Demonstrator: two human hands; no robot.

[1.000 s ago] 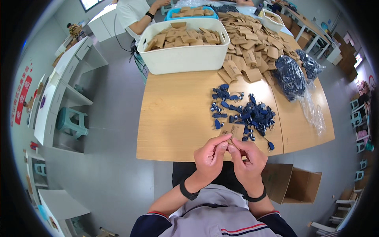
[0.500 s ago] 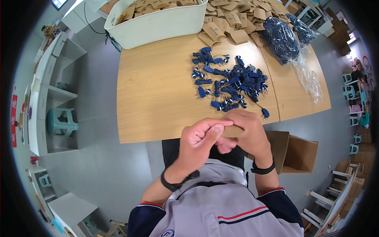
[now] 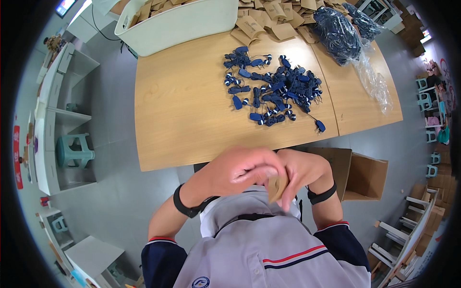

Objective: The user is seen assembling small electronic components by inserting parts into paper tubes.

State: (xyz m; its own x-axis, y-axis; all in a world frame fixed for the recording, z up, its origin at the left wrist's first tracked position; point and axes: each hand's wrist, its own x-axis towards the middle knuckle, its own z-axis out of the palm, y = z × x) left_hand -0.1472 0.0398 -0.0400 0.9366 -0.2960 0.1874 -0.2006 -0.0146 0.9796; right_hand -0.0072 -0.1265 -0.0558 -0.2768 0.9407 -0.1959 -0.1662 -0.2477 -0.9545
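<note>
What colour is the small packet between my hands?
The small curved cardboard packet is light brown; it shows best in the head view.

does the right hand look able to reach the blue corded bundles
Probably yes: only tabletop lies between the right hand and the bundles, though that hand seems busy with a brown pouch.

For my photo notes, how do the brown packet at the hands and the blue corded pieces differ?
The packet is light brown; the corded pieces are dark blue. The packet is between the left hand and right hand; the corded pieces lie heaped on the table.
</note>
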